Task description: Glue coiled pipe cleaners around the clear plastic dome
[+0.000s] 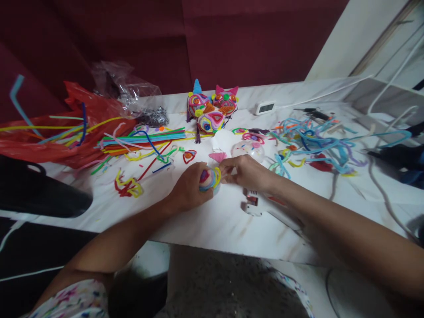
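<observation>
My left hand (191, 187) is wrapped round a small rounded craft piece (207, 179) with coiled red, white, blue and yellow fuzzy strips. At its right side my right hand (240, 171) has its fingers pinched by the yellow loops; what lies between the fingertips is too small to make out. Just beyond the hands sits a pink fuzzy triangle (217, 157). A clear dome with coloured dots (247, 150) stands behind my right hand. Below my right wrist lies a white tool, perhaps a glue gun (253, 203).
Three decorated fuzzy heads (212, 106) stand at the back. Pipe cleaners (142, 141) and a red plastic bag (96, 119) lie left. Tangled blue strips (308, 141) spread right. A black object (39, 187) stands at the left edge; a small white display (265, 107) is behind.
</observation>
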Demonstrator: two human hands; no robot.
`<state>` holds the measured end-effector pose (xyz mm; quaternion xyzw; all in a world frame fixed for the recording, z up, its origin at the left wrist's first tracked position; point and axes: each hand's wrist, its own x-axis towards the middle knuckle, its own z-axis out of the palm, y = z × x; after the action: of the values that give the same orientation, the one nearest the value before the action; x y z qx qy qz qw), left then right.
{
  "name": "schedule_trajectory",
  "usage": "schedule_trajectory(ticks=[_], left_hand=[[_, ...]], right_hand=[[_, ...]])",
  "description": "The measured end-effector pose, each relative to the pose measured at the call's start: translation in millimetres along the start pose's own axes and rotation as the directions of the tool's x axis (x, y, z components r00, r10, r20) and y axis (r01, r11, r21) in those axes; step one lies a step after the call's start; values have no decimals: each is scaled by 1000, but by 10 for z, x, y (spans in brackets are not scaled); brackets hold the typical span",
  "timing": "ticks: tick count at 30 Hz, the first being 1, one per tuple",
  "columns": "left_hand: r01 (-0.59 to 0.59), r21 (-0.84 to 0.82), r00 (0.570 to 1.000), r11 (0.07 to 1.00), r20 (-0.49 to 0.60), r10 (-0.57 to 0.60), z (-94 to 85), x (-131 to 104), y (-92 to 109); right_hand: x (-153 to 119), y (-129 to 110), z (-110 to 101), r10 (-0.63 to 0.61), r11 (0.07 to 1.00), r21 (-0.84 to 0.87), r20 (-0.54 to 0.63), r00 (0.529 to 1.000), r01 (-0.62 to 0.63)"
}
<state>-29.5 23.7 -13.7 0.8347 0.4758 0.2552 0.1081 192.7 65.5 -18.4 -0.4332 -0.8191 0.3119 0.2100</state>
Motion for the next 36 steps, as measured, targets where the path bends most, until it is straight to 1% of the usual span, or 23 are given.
schedule_trajectory(ticks=[2,4,6,8,9,11,14,15,17,19,22,26,29,30,32,34,36], left_hand=[[-4,-4,1000,1000,-2,4,1,-1,-1],[-9,-11,1000,1000,-5,9,-1,-1,1],[-7,-20,1000,1000,-3,7,-3,-1,4],[1,-29,1000,1000,1,-1,-4,0,3],[2,-31,1000,1000,6,-2,-3,0,3],[4,-29,1000,1000,12,-4,-1,-2,1],[19,-23,1000,1000,15,-19,5,-9,-1],[25,-23,1000,999,12,-24,8,-13,-2],[28,-27,1000,999,1,-28,16,-19,-6],[28,-35,1000,999,-10,-29,27,-23,-11],[24,-54,1000,998,-18,-25,40,-21,-21],[-11,-70,1000,998,-15,10,38,-16,-37],[-59,-61,998,996,1,60,21,-19,-50],[-78,-56,997,995,7,78,15,-20,-52],[-107,-51,994,993,14,108,3,-22,-53],[-126,-50,992,991,16,127,-6,-21,-48],[-138,-52,990,989,19,139,-13,-17,-42]], right_hand=[[-72,16,-56,6,1000,-28,-28,1000,-7],[-214,45,-135,12,998,-61,-66,998,-16],[-443,91,-218,1,995,-104,-101,995,-12],[-748,155,-270,-42,982,-188,-142,989,15],[-919,193,-273,-44,975,-220,-129,991,14],[-1264,283,-222,-57,962,-274,-137,989,18],[-1703,449,-23,-102,931,-362,-136,985,47],[-1814,505,57,-101,925,-380,-191,976,21],[-1978,601,203,-93,912,-411,-252,963,-20],[-2073,651,303,-98,883,-466,-307,947,-60],[-2103,611,371,-160,799,-598,-304,939,-57],[-1997,441,414,-241,663,-746,-284,928,-56],[-1913,343,437,-237,615,-784,-292,927,-89],[-1902,323,439,-227,620,-779,-293,929,-94],[-1910,294,439,-217,658,-746,-315,924,-100],[-1950,265,434,-191,730,-673,-367,910,-118],[-1999,212,419,-129,823,-550,-426,896,-143]])
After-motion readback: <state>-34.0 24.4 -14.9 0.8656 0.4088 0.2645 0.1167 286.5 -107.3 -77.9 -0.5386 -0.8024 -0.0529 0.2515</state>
